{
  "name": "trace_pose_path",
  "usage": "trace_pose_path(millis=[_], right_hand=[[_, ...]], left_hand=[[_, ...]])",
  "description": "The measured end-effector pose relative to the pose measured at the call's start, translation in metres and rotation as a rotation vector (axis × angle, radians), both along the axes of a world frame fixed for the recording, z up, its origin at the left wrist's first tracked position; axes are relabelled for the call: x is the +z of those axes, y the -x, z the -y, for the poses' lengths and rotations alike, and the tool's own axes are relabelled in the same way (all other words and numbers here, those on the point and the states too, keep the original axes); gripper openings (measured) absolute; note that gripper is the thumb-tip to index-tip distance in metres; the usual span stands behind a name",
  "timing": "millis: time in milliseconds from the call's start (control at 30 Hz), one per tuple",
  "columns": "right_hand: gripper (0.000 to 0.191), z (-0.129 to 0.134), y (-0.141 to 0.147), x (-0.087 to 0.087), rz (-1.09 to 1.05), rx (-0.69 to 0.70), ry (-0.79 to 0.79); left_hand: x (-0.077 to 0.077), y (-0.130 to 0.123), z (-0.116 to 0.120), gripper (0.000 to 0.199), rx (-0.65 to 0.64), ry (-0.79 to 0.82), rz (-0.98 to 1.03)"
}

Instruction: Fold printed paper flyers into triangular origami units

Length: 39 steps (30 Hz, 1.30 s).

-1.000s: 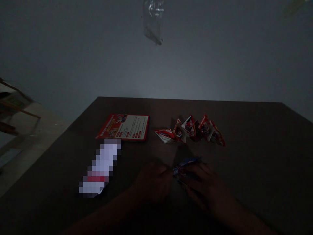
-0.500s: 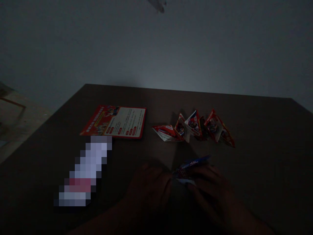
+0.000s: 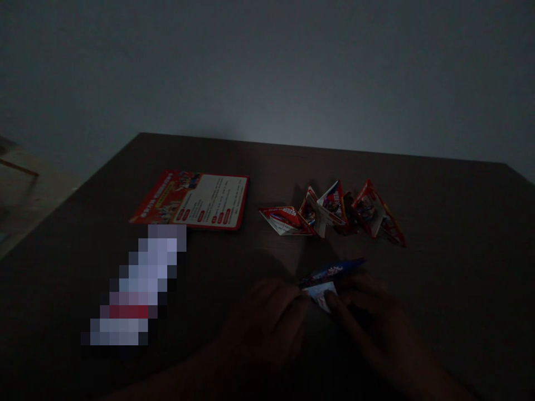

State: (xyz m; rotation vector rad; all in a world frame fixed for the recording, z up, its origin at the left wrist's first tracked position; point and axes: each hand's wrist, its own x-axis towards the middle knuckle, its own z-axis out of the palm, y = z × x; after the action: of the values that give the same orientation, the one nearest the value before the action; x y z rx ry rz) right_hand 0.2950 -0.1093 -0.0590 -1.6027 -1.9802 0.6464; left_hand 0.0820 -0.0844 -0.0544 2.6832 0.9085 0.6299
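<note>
Between my hands is a folded piece of printed paper (image 3: 332, 272), blue on its upper flap and pale on the flap below. My left hand (image 3: 267, 317) is closed at the paper's left tip, its fingers bunched together. On the right side my right hand (image 3: 371, 317) grips the paper, thumb on the pale flap and fingers behind the blue one. Beyond them stands a zigzag row of folded printed papers (image 3: 330, 210), mostly red, white and blue. The scene is very dark, so the fingertips are hard to make out.
A stack of red and white printed sheets (image 3: 213, 203) lies at the left of the dark table (image 3: 217, 150). Nearer me is a bright oblong thing (image 3: 142, 284), blurred into blocks. A grey wall (image 3: 267, 72) rises behind the table's far edge.
The paper's pale lower flap shows more now, with my right thumb pressed on it. Both hands have shifted slightly right. The view has tilted a little.
</note>
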Motion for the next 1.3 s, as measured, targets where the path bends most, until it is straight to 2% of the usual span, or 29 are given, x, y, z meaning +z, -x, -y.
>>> trace_pose_path(millis=[133,300,533,733,933,1067,1300], right_hand=[[0.023,-0.001,0.000,-0.001,-0.005,-0.065,0.003],[0.021,-0.002,0.002,0.001,-0.029,-0.099,0.035],[0.018,-0.003,0.002,-0.002,-0.015,-0.139,-0.029],[0.018,-0.002,0.000,0.000,-0.026,-0.104,0.003],[0.018,-0.003,0.000,-0.001,-0.022,-0.116,-0.006],[0.017,-0.003,0.000,-0.002,-0.031,-0.105,-0.011],[0.017,-0.004,0.001,-0.003,-0.027,-0.114,0.015]], left_hand=[[-0.007,-0.007,0.014,0.038,-0.049,-0.109,-0.068],[-0.013,-0.009,0.018,0.041,-0.048,-0.091,-0.146],[-0.020,-0.005,0.019,0.043,0.007,-0.183,-0.153],[-0.022,-0.004,0.021,0.040,0.059,-0.244,-0.126],[-0.020,-0.004,0.021,0.039,-0.013,-0.238,-0.127],[-0.022,-0.004,0.021,0.042,-0.057,-0.173,-0.144],[-0.027,-0.004,0.021,0.046,-0.026,-0.113,-0.158]])
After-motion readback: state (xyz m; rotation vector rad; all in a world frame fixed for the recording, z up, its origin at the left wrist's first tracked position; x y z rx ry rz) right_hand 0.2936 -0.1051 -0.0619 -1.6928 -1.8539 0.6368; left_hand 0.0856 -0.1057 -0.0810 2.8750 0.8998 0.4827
